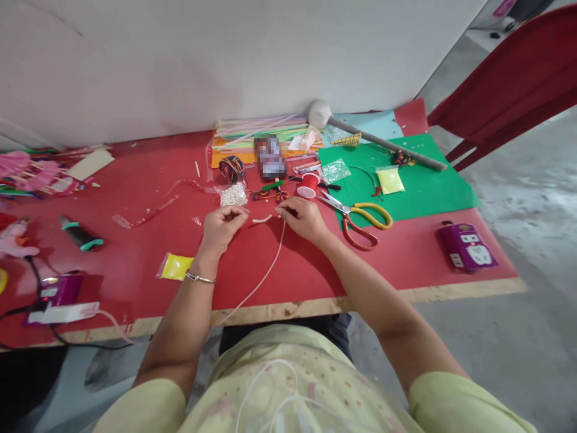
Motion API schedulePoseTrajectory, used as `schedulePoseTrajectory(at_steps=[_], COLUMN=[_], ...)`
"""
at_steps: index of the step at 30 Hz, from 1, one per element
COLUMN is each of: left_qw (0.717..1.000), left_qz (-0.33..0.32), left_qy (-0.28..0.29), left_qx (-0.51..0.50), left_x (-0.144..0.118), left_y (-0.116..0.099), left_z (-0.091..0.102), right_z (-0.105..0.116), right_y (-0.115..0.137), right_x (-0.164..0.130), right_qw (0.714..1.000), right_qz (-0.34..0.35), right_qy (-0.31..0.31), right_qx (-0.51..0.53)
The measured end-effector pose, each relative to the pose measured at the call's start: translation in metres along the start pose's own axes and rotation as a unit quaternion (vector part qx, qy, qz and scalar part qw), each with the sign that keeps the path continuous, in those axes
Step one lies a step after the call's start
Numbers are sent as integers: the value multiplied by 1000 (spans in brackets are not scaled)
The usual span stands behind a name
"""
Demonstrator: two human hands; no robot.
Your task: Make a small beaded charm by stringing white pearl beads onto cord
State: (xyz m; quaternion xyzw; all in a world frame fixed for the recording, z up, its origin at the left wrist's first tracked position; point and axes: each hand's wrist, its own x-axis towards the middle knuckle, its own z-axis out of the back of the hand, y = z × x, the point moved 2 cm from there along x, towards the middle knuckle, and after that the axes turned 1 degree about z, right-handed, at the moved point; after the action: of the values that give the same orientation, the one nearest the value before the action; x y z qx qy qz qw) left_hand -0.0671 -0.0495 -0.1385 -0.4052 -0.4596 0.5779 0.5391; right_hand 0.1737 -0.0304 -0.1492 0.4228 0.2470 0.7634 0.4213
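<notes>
A short string of small white pearl-like beads (262,220) spans the gap between my hands, low over the red table covering. My left hand (224,228) is closed in a pinch at its left end. At the right end my right hand (303,218) is pinched too, fingertips close to the last beads. The thread itself is too fine to make out. Just behind my left fingers lies a clear bag of pearl beads (234,194). A spool of red thread (309,184) stands behind my right hand, with scissors (356,216) to its right.
A phone (270,156), a multicoloured yarn ball (231,169) and pastel sticks (265,133) lie farther back. Yellow packets (177,267), cutting pliers (80,234) and purple power sockets (466,246) lie around. A pale cable (265,273) runs from my right hand over the table's front edge.
</notes>
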Motion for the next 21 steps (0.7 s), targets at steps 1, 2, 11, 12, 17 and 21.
schedulePoseTrajectory(at_steps=[1, 2, 11, 12, 17, 21], left_qw=[999, 997, 976, 977, 986, 992], left_qz=[21, 41, 101, 95, 30, -17], left_qy=[1, 4, 74, 83, 119, 124], left_qx=[-28, -60, -176, -170, -111, -21], left_x=[0, 0, -1, -2, -3, -5], left_y=[1, 2, 0, 1, 6, 6], left_z=[-2, -3, -23, -25, -29, -32], right_z=[1, 1, -3, -3, -2, -2], right_y=[-1, -1, 13, 15, 23, 33], right_x=[0, 1, 2, 2, 5, 10], right_qw=[1000, 1000, 987, 986, 978, 973], right_qz=[5, 9, 99, 102, 118, 122], right_qy=[1, 0, 85, 100, 142, 160], right_qx=[-4, -2, 90, 88, 94, 117])
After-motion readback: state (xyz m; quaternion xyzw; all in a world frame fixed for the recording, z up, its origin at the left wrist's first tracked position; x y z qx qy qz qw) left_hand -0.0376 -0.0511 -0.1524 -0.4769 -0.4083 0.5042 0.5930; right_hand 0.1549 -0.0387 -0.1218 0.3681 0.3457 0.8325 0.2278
